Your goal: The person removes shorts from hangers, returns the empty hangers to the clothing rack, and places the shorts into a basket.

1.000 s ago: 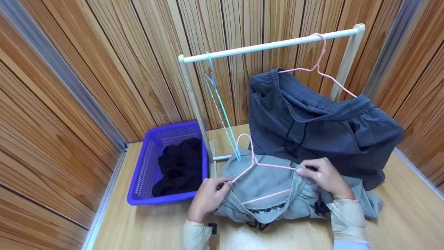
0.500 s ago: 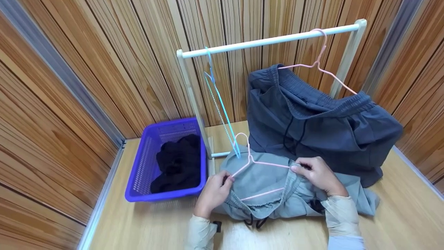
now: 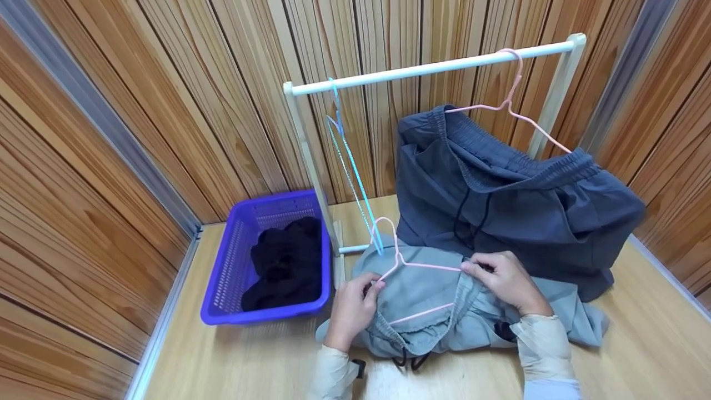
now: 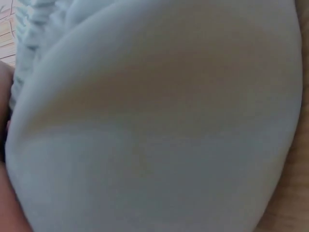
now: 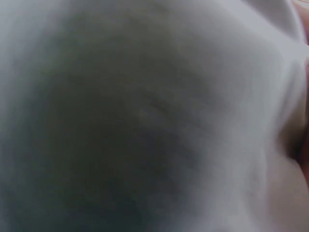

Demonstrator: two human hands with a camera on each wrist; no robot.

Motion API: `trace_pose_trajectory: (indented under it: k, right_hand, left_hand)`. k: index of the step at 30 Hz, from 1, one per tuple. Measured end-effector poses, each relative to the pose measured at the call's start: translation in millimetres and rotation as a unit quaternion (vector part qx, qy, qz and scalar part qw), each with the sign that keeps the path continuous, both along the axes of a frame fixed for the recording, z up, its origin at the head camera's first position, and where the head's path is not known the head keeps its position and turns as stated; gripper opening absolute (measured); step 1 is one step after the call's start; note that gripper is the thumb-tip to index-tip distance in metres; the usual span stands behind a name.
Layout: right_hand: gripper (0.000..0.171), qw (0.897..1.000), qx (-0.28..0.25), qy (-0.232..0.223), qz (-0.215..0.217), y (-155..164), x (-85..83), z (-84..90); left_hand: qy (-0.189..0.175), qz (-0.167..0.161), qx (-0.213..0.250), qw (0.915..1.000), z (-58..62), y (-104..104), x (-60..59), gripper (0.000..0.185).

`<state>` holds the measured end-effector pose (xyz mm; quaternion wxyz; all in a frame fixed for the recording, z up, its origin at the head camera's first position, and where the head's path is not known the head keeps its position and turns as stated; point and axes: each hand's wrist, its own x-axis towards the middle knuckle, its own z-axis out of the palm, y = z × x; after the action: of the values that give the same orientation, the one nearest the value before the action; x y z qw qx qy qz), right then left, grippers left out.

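I'm watching remotely: left hand (image 3: 354,308) is pinching one arm of the pink hanger (image 3: 427,266), thumb against fingers; right hand (image 3: 508,280) is pinching where the other arm is meeting the waistband (image 3: 462,291). Grey-green garment (image 3: 477,332) is lying on the table (image 3: 250,366), the hanger's bottom bar showing inside its opening; I'm guessing the two-sided grip is spreading the elastic. Dark garment (image 3: 527,222) is hanging from the rack (image 3: 427,69), probably held by waistband tension. Wrist views are showing mostly blurred cloth; I'm not judging fingers there.
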<state>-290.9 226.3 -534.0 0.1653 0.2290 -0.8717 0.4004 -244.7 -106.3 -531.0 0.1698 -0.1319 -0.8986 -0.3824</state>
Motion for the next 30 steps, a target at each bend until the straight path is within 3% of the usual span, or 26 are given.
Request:
trace_pose_trajectory:
  k: [6, 18, 30]
  right_hand:
    - [0.029, 1.0, 0.004, 0.009, -0.01, -2, -0.2, 0.1]
    - [0.025, 0.998, 0.004, 0.042, -0.04, -2, 2.2, 1.4]
    - [0.017, 0.98, -0.021, 0.166, -0.105, 0, 2.8, 12.6]
  left_hand:
    - [-0.005, 0.012, 0.011, 0.9999, -2.9, 3, -2.4, 0.013]
    - [-0.011, 0.0, 0.045, 0.9989, -5.6, 2, -2.2, 0.014]
    - [0.007, 0.011, 0.073, 0.9973, 0.7, 0, -0.4, 0.014]
